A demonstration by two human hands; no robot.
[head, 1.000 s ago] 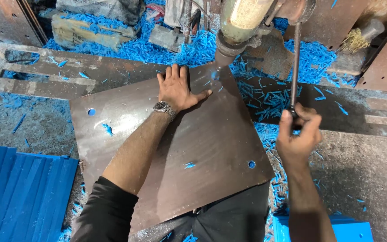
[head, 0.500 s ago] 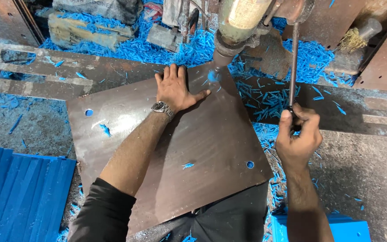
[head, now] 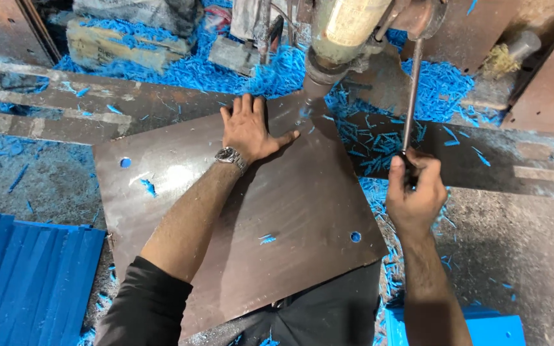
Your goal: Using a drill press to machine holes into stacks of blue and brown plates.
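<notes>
**Flat hand on the sheet, fist on the drill lever**

Head view: A large brown sheet (head: 238,218) lies flat on the workbench (head: 514,256), turned so that its corners point away from and toward the person. It carries small round holes near its left corner (head: 125,163) and its right corner (head: 354,236), both showing blue underneath. The left hand (head: 249,130) lies palm down on the far part of the sheet, fingers spread and straight, thumb pointing right; it grips nothing and simply presses on the surface. A metal wristwatch (head: 229,156) sits on that wrist, and a black sleeve (head: 145,307) covers the upper arm.

Just beyond the thumb, the drill head (head: 341,32) of a standing machine comes down over the sheet's far corner; its tip (head: 307,96) meets the sheet there, among a few blue chips. Whether the bit is in the material cannot be told.

The right hand (head: 415,192) is closed in a fist around the lower end of a thin metal lever (head: 411,96), which rises nearly upright to the machine head. This hand is off the sheet's right edge, above the bench.

Blue shavings (head: 379,141) lie thickly behind and to the right of the sheet. A stack of blue panels (head: 27,275) rests at lower left, and another blue piece (head: 482,327) shows at lower right.
</notes>
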